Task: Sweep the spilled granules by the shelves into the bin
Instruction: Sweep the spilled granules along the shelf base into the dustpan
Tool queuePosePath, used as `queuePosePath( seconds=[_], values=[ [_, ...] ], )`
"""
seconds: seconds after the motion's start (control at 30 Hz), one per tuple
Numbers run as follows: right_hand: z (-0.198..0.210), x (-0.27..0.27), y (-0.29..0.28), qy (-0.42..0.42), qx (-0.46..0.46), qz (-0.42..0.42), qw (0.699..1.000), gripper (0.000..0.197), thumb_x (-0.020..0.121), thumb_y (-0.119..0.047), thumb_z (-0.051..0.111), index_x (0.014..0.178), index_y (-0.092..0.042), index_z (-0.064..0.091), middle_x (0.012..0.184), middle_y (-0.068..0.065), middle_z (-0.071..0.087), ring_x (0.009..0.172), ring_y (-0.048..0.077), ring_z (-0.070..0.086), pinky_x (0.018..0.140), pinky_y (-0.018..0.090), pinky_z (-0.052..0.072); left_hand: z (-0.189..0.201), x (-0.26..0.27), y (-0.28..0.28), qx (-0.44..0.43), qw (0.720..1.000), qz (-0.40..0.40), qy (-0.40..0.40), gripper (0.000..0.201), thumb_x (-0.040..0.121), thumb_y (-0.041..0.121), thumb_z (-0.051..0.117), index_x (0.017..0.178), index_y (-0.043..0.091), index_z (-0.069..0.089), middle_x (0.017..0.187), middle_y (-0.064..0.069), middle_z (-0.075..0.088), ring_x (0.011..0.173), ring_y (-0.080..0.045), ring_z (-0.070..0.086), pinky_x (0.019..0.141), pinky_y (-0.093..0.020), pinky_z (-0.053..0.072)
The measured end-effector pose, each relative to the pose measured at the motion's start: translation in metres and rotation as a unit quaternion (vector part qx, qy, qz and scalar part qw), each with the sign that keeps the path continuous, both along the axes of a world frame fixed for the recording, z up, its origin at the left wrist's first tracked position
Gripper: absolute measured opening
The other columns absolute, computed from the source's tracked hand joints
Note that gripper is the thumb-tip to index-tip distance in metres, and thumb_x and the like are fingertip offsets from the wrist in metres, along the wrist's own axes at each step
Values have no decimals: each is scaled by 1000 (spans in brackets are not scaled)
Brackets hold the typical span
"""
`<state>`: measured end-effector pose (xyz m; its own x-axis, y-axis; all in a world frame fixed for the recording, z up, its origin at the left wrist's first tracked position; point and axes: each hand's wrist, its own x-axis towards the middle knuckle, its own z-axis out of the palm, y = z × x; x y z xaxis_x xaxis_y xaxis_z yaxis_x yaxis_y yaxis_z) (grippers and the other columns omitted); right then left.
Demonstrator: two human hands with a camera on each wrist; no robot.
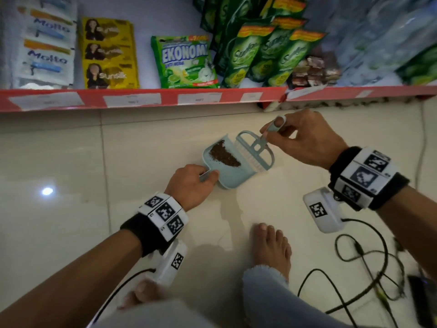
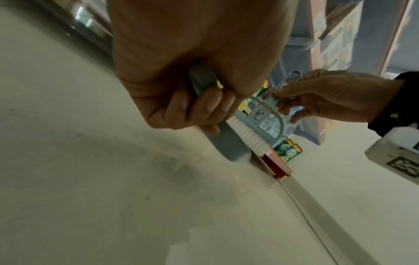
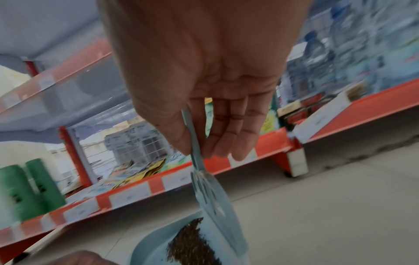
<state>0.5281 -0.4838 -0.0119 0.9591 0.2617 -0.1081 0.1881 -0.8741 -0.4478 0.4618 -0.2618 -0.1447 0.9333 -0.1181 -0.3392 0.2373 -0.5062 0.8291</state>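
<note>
we have the dark granules [image 1: 224, 155] heaped inside the pale blue dustpan [image 1: 230, 176], which sits on the floor tiles just in front of the red shelf edge [image 1: 142, 99]. our left hand [image 1: 192, 183] grips the dustpan's handle; our right hand [image 1: 305, 138] pinches the hand brush [image 1: 256, 151] handle, bristles at the pan's lip. tipping into the bin remains; no bin is in view.

The head camera looks steeply down at the floor before the shelf [image 1: 142, 100]; both wrist cameras, close along the palms, share the dustpan [image 1: 233, 174].
</note>
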Motion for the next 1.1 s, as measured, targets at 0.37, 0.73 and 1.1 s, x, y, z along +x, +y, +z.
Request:
queuePosePath(
  seconds=[0.37,0.73,1.1],
  values=[
    [37,15,-81,9,4,-82,997,7,88,-10,67,88,-12,73,75,-1,75,64,14,72,72,41,61,29,62,-67,-13,998,-66,-20,45,92,47,54,80,8,74,78,-10,73,75,-26,67,72,-36,53],
    [21,52,-185,-76,-19,97,992,18,93,-16,58,101,-15,74,84,2,74,74,22,67,68,42,56,14,105,-153,-29,997,9,73,37,92,47,57,70,21,70,36,13,50,34,0,44,44,-19,36],
    [10,82,-270,-13,-18,122,992,40,84,3,58,111,-21,75,75,5,70,65,23,63,64,37,52,12,121,-196,-19,995,47,82,38,93,46,56,73,17,70,35,11,48,33,-1,42,45,-21,36]
  ],
)
